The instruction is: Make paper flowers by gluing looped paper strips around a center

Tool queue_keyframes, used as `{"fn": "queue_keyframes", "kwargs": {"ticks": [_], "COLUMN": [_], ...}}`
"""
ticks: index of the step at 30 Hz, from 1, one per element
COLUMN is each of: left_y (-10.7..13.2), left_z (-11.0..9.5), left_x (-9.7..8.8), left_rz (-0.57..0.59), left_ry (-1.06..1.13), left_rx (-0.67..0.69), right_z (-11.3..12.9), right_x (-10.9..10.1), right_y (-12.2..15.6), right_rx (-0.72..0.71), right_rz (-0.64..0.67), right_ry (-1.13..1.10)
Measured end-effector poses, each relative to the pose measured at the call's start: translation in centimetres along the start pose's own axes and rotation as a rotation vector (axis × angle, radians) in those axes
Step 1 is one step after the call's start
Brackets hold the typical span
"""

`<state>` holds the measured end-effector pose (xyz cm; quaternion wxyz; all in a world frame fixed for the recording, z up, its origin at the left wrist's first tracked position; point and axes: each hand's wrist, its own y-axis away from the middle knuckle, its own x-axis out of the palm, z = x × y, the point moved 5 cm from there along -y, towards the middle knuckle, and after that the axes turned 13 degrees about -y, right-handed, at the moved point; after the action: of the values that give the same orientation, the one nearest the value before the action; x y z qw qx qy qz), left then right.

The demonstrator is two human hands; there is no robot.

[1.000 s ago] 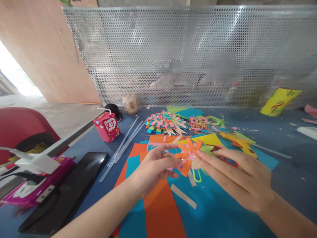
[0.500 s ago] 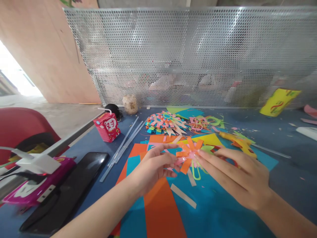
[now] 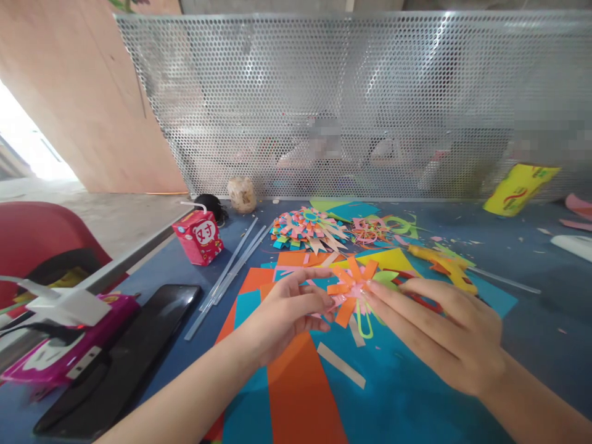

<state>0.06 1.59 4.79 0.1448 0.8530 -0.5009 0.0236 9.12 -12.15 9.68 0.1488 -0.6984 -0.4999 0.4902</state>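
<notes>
In the head view, you are holding a paper flower (image 3: 355, 287) between your 2 hands, above the blue sheet (image 3: 402, 394) on the worktop (image 3: 522, 259). The flower's orange petals are fanning out around a pink center, with a light-green loop (image 3: 365, 324) hanging below and a green leaf (image 3: 387, 277) showing at its right. It is probably weighing next to nothing. The petals are likely springy but easily creased, and a hard squeeze would be risking flattening or tearing them. The pink center, where the layers are meeting, is looking like the firmest place for taking hold; the petal tips and the loop are offering little to grip. Some shine is showing around the center, but you cannot tell from here whether it is wet or slippery.

Your left hand (image 3: 289, 308) is curling loosely, its fingers slightly parted and grasping the flower lightly at its left edge, with the index finger reaching toward an upper petal. Your right hand (image 3: 441, 327) is lying flatter, its long fingers nearly straight and close together, their tips gripping the right of the center. A red-edged object (image 3: 423, 300) is showing partly behind that hand; you cannot tell whether it is being touched.
</notes>
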Motion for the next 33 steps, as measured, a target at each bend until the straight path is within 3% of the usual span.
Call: {"fn": "queue_keyframes", "kwargs": {"ticks": [33], "left_y": [0.12], "left_z": [0.31], "left_x": [0.16], "left_rz": [0.041], "left_ry": [0.069], "left_rx": [-0.026], "right_z": [0.29], "right_x": [0.17], "right_y": [0.59], "right_rx": [-0.018], "right_rz": [-0.029], "right_ry": [-0.032]}}
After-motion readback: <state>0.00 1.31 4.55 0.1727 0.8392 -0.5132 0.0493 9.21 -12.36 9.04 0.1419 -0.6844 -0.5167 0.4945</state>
